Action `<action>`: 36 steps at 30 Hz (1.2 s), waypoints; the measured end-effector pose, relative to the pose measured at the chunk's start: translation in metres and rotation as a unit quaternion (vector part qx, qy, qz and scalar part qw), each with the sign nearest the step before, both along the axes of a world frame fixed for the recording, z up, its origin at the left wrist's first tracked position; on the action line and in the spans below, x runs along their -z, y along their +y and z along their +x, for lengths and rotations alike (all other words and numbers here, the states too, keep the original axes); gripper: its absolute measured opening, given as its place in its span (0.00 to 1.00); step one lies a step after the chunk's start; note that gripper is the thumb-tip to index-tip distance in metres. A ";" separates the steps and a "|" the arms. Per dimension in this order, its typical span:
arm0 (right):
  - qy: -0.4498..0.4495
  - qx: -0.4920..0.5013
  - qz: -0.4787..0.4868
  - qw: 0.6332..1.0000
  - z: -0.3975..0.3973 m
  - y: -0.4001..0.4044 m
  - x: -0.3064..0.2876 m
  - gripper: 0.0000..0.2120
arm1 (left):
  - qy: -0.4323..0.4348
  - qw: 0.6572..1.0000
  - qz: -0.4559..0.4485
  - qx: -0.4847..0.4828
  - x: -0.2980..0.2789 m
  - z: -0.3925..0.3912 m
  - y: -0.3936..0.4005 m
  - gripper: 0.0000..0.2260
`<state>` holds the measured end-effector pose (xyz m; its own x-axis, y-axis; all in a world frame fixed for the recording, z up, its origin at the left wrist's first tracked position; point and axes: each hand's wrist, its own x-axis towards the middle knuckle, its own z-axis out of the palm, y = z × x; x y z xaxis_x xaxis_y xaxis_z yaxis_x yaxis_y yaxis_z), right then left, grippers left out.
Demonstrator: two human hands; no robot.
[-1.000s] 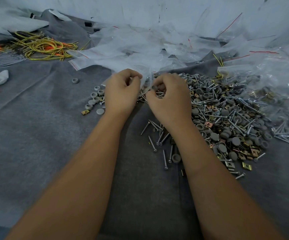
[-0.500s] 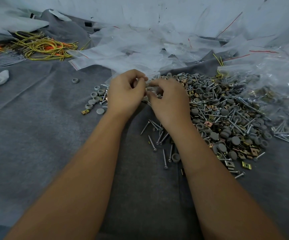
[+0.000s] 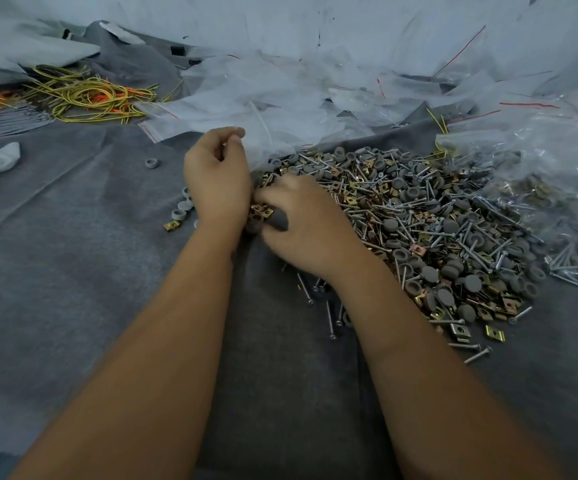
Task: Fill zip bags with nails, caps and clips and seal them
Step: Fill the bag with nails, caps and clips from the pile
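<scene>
Head view: left hand (image 3: pixel 216 183) apparently pinches zip bag (image 3: pixel 263 147).

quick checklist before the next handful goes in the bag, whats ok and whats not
1. Bag held: ok. The left hand pinches the edge of a clear zip bag between thumb and fingers.
2. Bag mouth open: cannot tell; the clear film gives no view of it.
3. Parts in reach: ok. The right hand lies on the near edge of the pile of nails, caps and clips.
4. Right hand's pick: cannot tell. Its fingers curl over clips, but the grip is hidden.
5. All three kinds in the pick: cannot tell.
6. Spare bags near: ok. A heap of empty bags lies behind the pile.
</scene>
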<state>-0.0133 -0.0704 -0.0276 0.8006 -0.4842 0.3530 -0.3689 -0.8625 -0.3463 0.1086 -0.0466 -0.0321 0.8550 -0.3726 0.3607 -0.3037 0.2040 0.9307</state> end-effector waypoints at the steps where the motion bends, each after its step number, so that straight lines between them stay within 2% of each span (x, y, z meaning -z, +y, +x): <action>1: 0.021 -0.014 -0.001 1.000 0.002 0.002 0.001 0.15 | 0.013 1.000 -0.008 -0.002 -0.001 0.001 0.000 0.09; 8: 0.032 0.015 -0.027 0.999 0.001 -0.002 0.001 0.09 | 0.019 1.000 -0.005 0.016 -0.002 -0.001 0.001 0.09; 12: 0.037 0.057 -0.036 0.997 -0.004 -0.009 0.002 0.10 | 0.011 0.999 0.015 0.036 -0.002 -0.002 0.001 0.09; 17: 0.002 0.078 -0.019 0.997 -0.006 -0.011 0.002 0.09 | -0.023 0.997 0.040 0.069 0.000 -0.006 0.000 0.09; 22: -0.113 0.120 0.024 0.986 -0.008 -0.013 -0.001 0.07 | -0.052 0.992 0.064 0.092 0.000 -0.009 0.000 0.09; 27: -0.286 0.173 0.067 0.940 -0.010 -0.014 -0.006 0.08 | -0.080 0.985 0.088 0.123 0.000 -0.013 0.002 0.08; 29: -0.319 0.164 0.072 0.931 -0.011 -0.014 -0.008 0.09 | -0.111 0.979 0.110 0.128 0.000 -0.015 0.003 0.08; 32: -0.304 0.145 0.031 0.941 -0.011 -0.014 -0.007 0.09 | -0.149 0.970 0.132 0.140 0.000 -0.015 0.003 0.07; 36: -0.248 0.150 0.007 0.957 -0.011 -0.018 -0.002 0.12 | -0.147 0.970 0.127 0.144 0.000 -0.015 0.003 0.07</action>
<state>-0.0240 -0.0889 -0.0254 0.3610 -0.6730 0.6456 -0.3866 -0.7380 -0.5531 0.0936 -0.0433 -0.0319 0.5766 -0.6894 0.4385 -0.5287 0.0943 0.8435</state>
